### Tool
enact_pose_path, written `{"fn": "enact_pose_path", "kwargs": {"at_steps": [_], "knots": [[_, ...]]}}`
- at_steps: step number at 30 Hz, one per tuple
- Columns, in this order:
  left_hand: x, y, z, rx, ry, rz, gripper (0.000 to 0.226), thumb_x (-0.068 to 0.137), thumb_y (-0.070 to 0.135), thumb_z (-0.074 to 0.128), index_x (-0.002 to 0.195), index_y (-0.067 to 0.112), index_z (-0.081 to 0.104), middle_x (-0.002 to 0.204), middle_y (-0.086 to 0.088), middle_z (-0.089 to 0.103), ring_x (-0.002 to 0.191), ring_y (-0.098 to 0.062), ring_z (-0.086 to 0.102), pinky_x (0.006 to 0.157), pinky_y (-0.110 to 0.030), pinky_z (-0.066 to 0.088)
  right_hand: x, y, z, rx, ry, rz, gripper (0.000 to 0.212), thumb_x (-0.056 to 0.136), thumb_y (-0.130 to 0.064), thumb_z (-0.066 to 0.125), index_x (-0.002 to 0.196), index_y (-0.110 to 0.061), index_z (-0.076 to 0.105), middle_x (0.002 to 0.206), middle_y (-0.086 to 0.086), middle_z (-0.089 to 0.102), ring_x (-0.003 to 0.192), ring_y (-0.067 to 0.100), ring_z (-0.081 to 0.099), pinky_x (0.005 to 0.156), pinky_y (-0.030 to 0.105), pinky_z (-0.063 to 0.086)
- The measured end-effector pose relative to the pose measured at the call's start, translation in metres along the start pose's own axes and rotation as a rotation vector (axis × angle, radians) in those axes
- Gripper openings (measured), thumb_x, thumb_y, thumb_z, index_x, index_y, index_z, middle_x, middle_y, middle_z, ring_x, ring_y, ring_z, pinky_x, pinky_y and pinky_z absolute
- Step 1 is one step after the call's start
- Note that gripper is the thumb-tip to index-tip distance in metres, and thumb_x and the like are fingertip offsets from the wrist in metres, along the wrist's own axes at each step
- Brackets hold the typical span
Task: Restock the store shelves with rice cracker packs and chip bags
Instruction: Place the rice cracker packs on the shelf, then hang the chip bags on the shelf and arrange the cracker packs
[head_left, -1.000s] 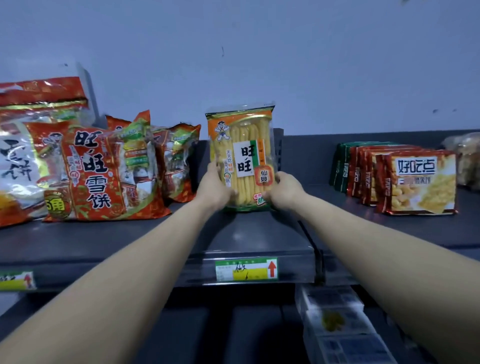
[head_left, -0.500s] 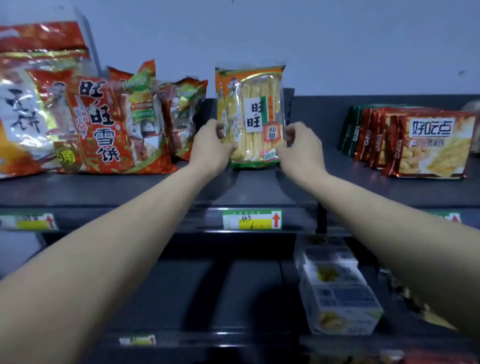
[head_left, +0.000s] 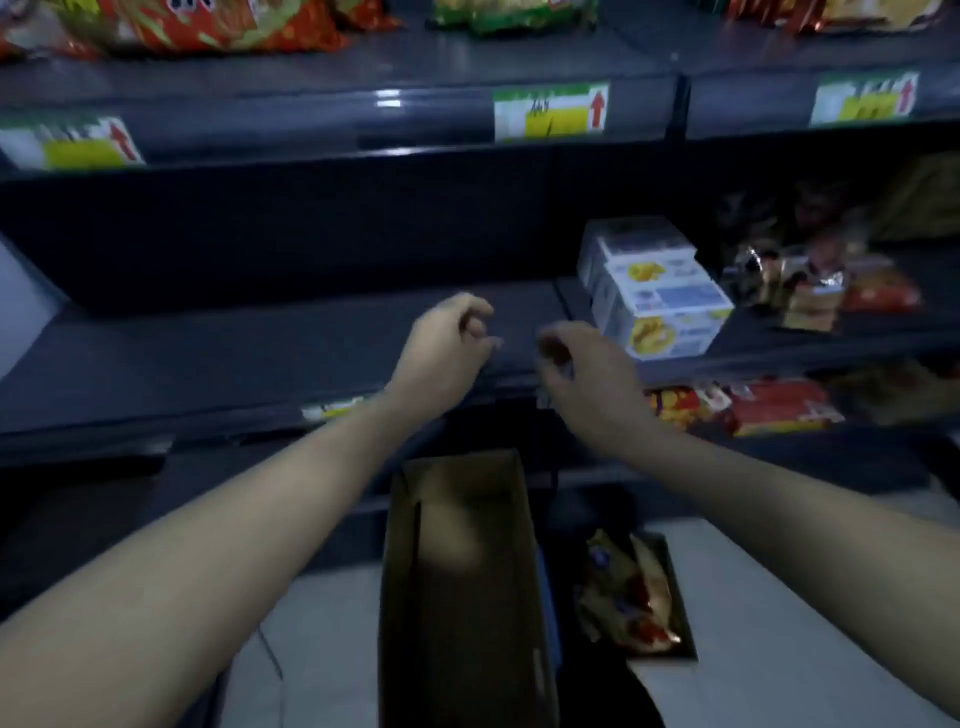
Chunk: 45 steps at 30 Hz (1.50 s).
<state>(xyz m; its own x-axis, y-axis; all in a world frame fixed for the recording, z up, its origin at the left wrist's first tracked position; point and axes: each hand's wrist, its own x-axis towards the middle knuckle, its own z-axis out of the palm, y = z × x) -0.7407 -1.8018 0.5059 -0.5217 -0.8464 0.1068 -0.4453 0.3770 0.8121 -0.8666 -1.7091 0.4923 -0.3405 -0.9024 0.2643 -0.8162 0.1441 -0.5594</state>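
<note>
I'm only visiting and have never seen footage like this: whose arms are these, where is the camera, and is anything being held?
There is no machine here: a person wears a camera on the head, so this single picture looks forward and down along their own two bare arms. The left hand and right hand hang in front of the middle shelf, fingers loosely curled, holding nothing. On that shelf stand white boxes; snack packs line the shelf above, over price tags. On the floor below stands a cardboard box, seemingly empty, with snack bags in a second box beside it.
</note>
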Motion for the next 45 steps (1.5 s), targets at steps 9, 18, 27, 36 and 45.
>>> {"fn": "enact_pose_path", "kwargs": {"at_steps": [9, 18, 27, 36, 45], "knots": [[-0.096, -0.186, 0.056, 0.234, -0.412, -0.607, 0.048, 0.090, 0.019, 0.061, 0.132, 0.004, 0.047, 0.129, -0.014, 0.054, 0.117, -0.030, 0.053, 0.088, -0.032, 0.044, -0.122, 0.052, 0.127, -0.049, -0.589, 0.530, 0.026, 0.092, -0.020, 0.054, 0.114, -0.009, 0.059, 0.122, 0.015, 0.062, 0.114, 0.030, 0.057, 0.085, 0.031, 0.046], [-0.143, -0.260, 0.100, 0.048, -0.283, -1.042, 0.060, 0.091, 0.020, 0.062, 0.141, 0.001, 0.035, 0.146, -0.015, 0.041, 0.131, -0.033, 0.043, 0.095, -0.030, 0.040, -0.170, 0.090, 0.194, 0.298, -0.646, 1.066, 0.046, 0.092, -0.017, 0.058, 0.134, -0.004, 0.045, 0.134, 0.012, 0.054, 0.120, 0.028, 0.054, 0.091, 0.024, 0.044], [-0.157, -0.259, 0.133, -0.321, -0.033, -1.121, 0.082, 0.087, 0.023, 0.066, 0.150, 0.013, 0.014, 0.150, -0.015, 0.035, 0.133, -0.036, 0.041, 0.109, -0.050, 0.037, -0.198, 0.115, 0.200, 0.782, -0.474, 1.314, 0.072, 0.094, -0.021, 0.058, 0.149, -0.006, 0.015, 0.147, 0.012, 0.039, 0.132, 0.026, 0.042, 0.080, 0.022, 0.038], [-0.198, -0.173, 0.243, -0.291, -0.289, -0.898, 0.095, 0.053, 0.040, 0.080, 0.134, 0.011, 0.040, 0.125, -0.013, 0.058, 0.107, -0.032, 0.061, 0.095, -0.044, 0.051, -0.319, 0.193, 0.121, 0.930, -0.237, 1.432, 0.064, 0.085, -0.033, 0.066, 0.139, -0.008, 0.041, 0.140, 0.006, 0.050, 0.132, 0.030, 0.044, 0.113, 0.045, 0.034], [-0.266, -0.114, 0.413, -0.229, -0.658, -0.751, 0.066, 0.082, 0.024, 0.070, 0.140, 0.014, 0.041, 0.130, -0.007, 0.058, 0.114, -0.028, 0.058, 0.100, -0.045, 0.048, -0.474, 0.305, 0.062, 0.875, 0.042, 1.651, 0.065, 0.071, -0.029, 0.075, 0.127, -0.005, 0.052, 0.132, 0.014, 0.057, 0.124, 0.034, 0.052, 0.107, 0.049, 0.041]]}}
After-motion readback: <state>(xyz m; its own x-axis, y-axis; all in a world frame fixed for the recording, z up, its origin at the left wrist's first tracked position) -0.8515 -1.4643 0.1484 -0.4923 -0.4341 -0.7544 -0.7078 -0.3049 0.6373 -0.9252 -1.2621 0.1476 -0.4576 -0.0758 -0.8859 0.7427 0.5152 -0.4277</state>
